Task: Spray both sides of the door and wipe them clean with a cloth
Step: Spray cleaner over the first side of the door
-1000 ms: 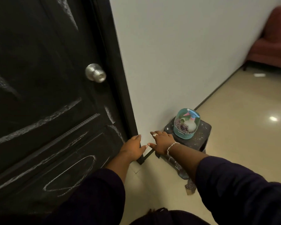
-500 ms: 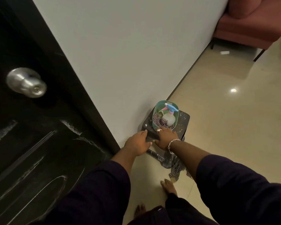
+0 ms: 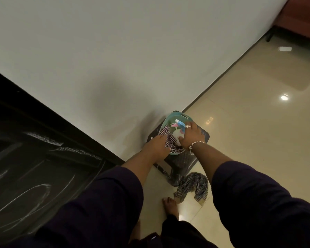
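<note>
With the left hand point(image 3: 157, 144) pinching the checked cloth point(image 3: 166, 139) and the right hand point(image 3: 191, 136) curled around the spray bottle point(image 3: 177, 134) inside the teal basket point(image 3: 182, 116), a hasty lift could tip the basket off the small stool point(image 3: 183, 161).

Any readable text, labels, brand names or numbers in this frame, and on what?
None can be read.
Spray bottle in the teal basket: no label legible, partly hidden by the right hand.
Black door: only chalk scribbles and loops, no letters.
</note>
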